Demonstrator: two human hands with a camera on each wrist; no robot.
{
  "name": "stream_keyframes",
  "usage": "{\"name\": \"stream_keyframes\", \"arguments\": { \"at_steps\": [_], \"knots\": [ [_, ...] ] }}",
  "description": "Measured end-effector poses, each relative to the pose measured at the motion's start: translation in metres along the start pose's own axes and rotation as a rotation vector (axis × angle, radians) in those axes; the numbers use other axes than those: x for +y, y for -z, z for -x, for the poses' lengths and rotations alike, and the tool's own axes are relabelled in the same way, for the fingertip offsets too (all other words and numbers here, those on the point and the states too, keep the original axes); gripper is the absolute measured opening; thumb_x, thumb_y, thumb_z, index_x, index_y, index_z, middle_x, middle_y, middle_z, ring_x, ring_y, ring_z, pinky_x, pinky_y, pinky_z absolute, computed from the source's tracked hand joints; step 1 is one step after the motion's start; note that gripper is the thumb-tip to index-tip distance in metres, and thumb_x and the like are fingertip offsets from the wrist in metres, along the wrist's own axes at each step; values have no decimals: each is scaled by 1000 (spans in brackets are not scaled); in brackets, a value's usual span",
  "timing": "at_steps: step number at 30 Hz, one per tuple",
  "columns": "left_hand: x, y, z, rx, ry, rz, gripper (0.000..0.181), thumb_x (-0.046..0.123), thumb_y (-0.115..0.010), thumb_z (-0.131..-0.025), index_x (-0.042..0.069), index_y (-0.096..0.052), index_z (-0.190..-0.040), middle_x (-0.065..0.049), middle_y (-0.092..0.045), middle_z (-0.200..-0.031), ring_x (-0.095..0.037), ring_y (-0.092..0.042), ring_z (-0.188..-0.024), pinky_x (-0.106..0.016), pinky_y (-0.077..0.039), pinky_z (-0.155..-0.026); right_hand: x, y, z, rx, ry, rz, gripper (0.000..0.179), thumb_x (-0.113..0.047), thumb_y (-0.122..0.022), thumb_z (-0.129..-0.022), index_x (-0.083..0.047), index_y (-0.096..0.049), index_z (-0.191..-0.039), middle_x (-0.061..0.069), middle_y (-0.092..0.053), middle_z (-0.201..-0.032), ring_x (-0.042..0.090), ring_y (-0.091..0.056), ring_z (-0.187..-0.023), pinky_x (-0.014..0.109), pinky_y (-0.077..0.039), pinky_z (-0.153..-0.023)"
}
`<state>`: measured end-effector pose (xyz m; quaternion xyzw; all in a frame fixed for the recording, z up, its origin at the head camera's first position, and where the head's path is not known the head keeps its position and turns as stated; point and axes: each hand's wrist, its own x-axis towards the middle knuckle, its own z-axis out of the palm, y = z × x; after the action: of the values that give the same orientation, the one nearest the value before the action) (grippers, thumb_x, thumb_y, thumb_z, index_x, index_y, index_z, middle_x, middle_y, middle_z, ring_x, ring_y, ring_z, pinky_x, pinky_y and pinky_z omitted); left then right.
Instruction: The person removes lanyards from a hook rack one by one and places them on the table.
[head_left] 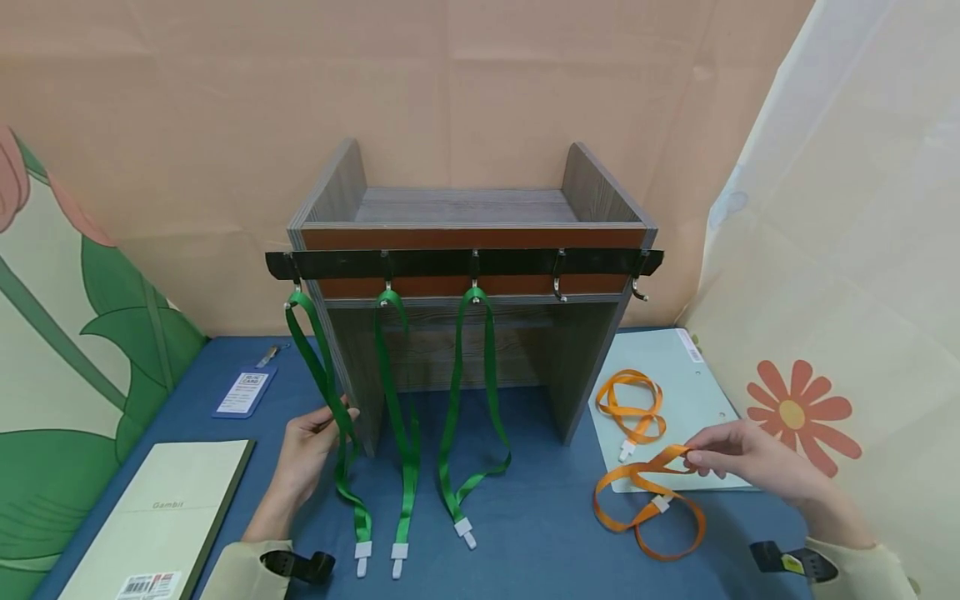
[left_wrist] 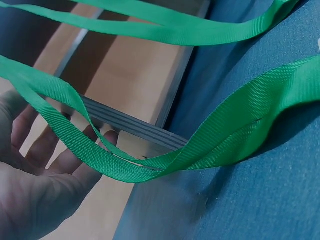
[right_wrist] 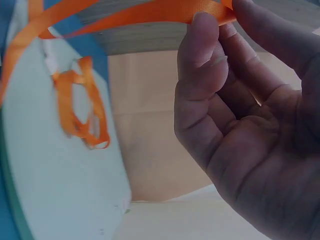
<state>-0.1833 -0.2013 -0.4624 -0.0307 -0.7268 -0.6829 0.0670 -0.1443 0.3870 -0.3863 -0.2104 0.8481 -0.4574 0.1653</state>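
Three green lanyards [head_left: 409, 475] hang from the three left of five hooks [head_left: 558, 288] on one black rail [head_left: 435, 263]; the left hand [head_left: 311, 442], fingers loosely bent and gripping nothing, sits behind the leftmost lanyard; the right hand [head_left: 738, 454] pinches one orange lanyard [head_left: 663, 503]; a second orange lanyard [head_left: 633, 412] lies on a pale notebook [head_left: 678, 375].
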Motion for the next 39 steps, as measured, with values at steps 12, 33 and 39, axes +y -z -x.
{"name": "stream_keyframes", "arguments": {
  "at_steps": [12, 33, 39],
  "knots": [
    [-1, 0, -1, 0, 13, -11, 40, 20, -64, -94, -11, -61, -120, -21, -47, -136, -13, -51, -114, -27, -50, -78, 40, -22, -15, -42, -182, -6, 22, -16, -62, -94, 3, -69, -101, 15, -67, -84, 28, -60, -69, 31, -49, -58],
    [2, -2, 2, 17, 6, -8, 40, 17, -63, -94, -12, -58, -122, -21, -48, -134, -4, -53, -108, -27, -51, -76, 63, -46, -23, -46, -223, 75, 21, -20, -74, -84, -4, -75, -99, 3, -69, -84, 13, -55, -68, 23, -42, -58],
    [1, 0, 1, 11, -1, -8, 37, 19, -64, -94, -7, -62, -120, -21, -48, -134, -7, -53, -110, -27, -51, -76, 57, -45, -23, -71, -209, 86, 29, -16, -81, -77, -1, -74, -100, 4, -70, -86, 17, -59, -69, 27, -50, -60]
  ]
}}
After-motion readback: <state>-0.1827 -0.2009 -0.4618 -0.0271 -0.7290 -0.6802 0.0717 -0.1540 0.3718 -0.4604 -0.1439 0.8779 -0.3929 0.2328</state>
